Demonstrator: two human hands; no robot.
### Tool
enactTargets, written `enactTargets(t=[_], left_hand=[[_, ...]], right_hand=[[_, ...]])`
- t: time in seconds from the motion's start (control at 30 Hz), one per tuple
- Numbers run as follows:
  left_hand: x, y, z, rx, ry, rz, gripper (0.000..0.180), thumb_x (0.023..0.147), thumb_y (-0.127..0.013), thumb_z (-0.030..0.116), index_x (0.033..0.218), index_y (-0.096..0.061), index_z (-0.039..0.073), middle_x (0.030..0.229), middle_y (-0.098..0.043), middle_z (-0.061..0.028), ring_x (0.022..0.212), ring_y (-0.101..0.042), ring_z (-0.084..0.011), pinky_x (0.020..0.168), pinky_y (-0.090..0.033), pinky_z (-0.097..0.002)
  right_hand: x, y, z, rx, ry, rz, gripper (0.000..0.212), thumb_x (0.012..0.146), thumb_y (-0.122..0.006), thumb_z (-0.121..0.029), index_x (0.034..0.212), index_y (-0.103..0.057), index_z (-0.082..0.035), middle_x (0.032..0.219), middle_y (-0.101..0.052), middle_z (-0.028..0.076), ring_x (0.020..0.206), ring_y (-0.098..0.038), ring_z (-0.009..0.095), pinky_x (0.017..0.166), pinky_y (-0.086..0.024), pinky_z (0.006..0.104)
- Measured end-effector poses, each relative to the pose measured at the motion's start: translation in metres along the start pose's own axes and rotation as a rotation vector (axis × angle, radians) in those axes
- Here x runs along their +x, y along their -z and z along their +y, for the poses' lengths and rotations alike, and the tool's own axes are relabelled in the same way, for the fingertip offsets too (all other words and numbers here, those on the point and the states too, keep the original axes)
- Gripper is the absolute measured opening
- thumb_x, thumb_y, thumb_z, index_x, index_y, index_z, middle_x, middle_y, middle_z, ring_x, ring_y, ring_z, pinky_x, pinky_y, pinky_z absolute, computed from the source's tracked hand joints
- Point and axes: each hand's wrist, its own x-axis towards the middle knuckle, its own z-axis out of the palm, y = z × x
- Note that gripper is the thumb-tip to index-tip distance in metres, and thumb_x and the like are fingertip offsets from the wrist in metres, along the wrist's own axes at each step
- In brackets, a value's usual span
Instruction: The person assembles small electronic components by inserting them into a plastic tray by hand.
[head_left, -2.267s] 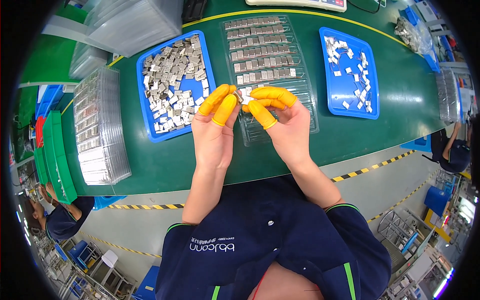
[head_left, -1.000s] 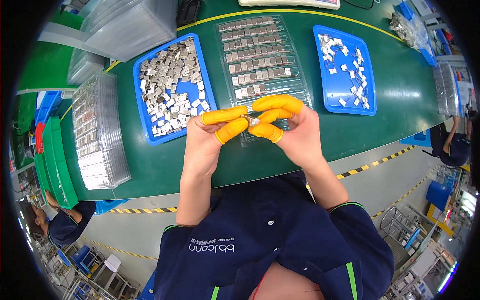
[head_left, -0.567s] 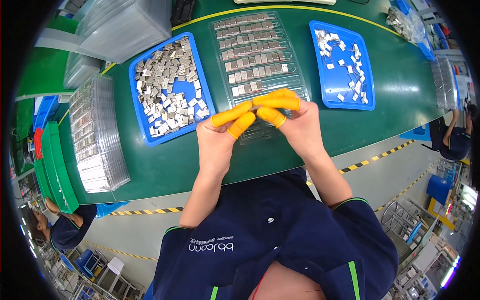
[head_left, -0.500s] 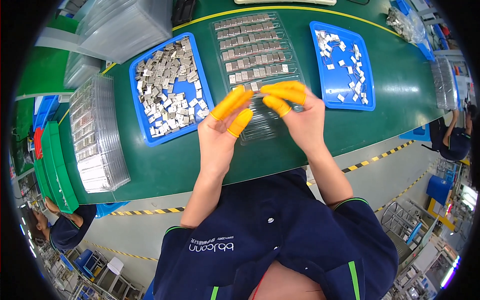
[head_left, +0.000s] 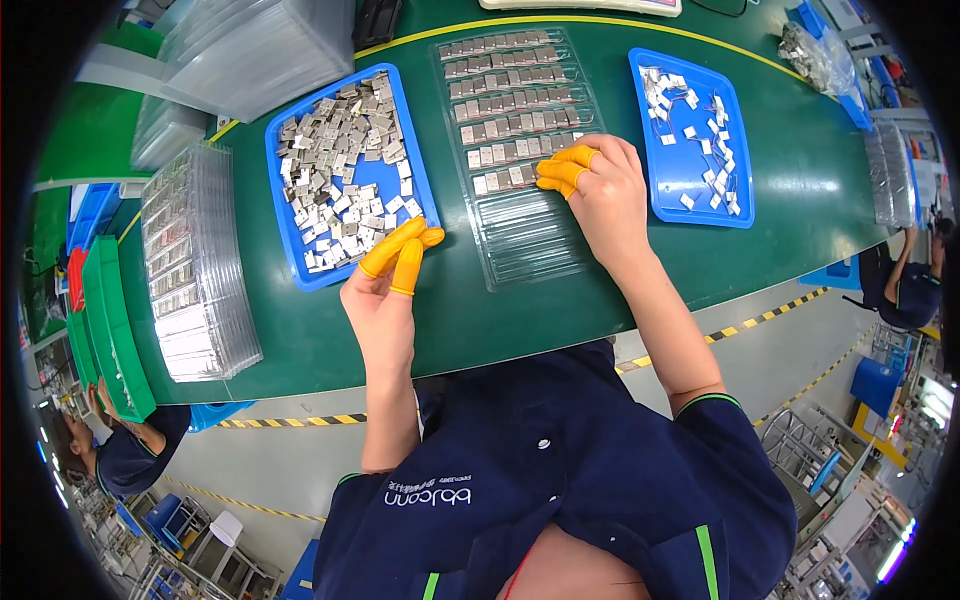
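My left hand point(head_left: 383, 305) wears yellow finger cots and is at the lower right corner of a blue tray point(head_left: 432, 205). Its fingertips are pinched together; what they hold, if anything, is hidden. Loose silver rectangular metal pieces point(head_left: 345, 225) are heaped in that tray. Over a clear plastic blister tray point(head_left: 535, 245), my right hand point(head_left: 610, 205), also in yellow cots, has its fingers closed at the right end of the lowest filled row point(head_left: 505, 180). Whatever lies under its fingertips cannot be made out. Several rows above hold similar metal pieces with thin wires.
At right lies another blue tray point(head_left: 745, 190) with small white wired pieces point(head_left: 715, 150). Stacked filled blister trays point(head_left: 190, 270) stand at left, beside green bins point(head_left: 115, 330). Clear plastic trays point(head_left: 250, 60) are piled at the back left. A co-worker point(head_left: 145, 450) is at the lower left.
My hands were together over the lower part of the blister tray. The left has moved left to the metal-piece tray's corner; the right now sits at the lowest row, which shows more pieces.
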Motion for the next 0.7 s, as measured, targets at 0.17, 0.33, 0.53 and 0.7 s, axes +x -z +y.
enactTargets(t=[0.17, 0.33, 0.53, 0.7], left_hand=[[0.008, 0.002, 0.004, 0.034, -0.046, 0.014, 0.023, 0.085, -0.057, 0.003, 0.107, -0.06, -0.004, 0.098, -0.064, -0.0113, 0.091, -0.06, -0.0157, 0.087, -0.043, -0.0263], [0.018, 0.022, 0.013, 0.128, -0.102, 0.053, 0.022, 0.085, -0.058, 0.002, 0.106, -0.06, -0.005, 0.098, -0.064, -0.0115, 0.089, -0.061, -0.0165, 0.086, -0.044, -0.0267], [0.04, 0.046, 0.01, 0.5, -0.237, 0.152, 0.024, 0.077, -0.065, 0.0, 0.101, -0.064, 0.001, 0.098, -0.065, -0.0077, 0.094, -0.058, -0.0146, 0.086, -0.043, -0.027], [0.056, 0.041, 0.015, 0.998, -0.347, 0.099, 0.029, 0.07, -0.071, 0.006, 0.098, -0.067, 0.007, 0.097, -0.061, -0.011, 0.093, -0.054, -0.0247, 0.085, -0.043, -0.0316]], right_hand=[[0.002, 0.012, -0.003, 0.067, -0.014, 0.003, 0.016, 0.063, -0.066, -0.005, 0.078, -0.068, -0.008, 0.082, -0.061, 0.003, 0.092, -0.055, 0.02, 0.087, -0.04, 0.0354], [-0.007, 0.039, 0.017, 0.1, -0.165, 0.135, 0.023, 0.072, -0.067, -0.008, 0.095, -0.066, -0.01, 0.088, -0.061, 0.007, 0.093, -0.054, 0.024, 0.085, -0.039, 0.0373], [-0.017, 0.06, 0.068, 0.024, -0.474, 0.029, 0.022, 0.075, -0.064, -0.005, 0.097, -0.064, -0.003, 0.092, -0.061, 0.014, 0.086, -0.056, 0.031, 0.082, -0.043, 0.0396], [-0.016, 0.051, 0.089, -0.015, -0.599, -0.062, 0.023, 0.074, -0.064, -0.003, 0.096, -0.064, 0.0, 0.093, -0.059, 0.017, 0.082, -0.058, 0.03, 0.074, -0.046, 0.0359]])
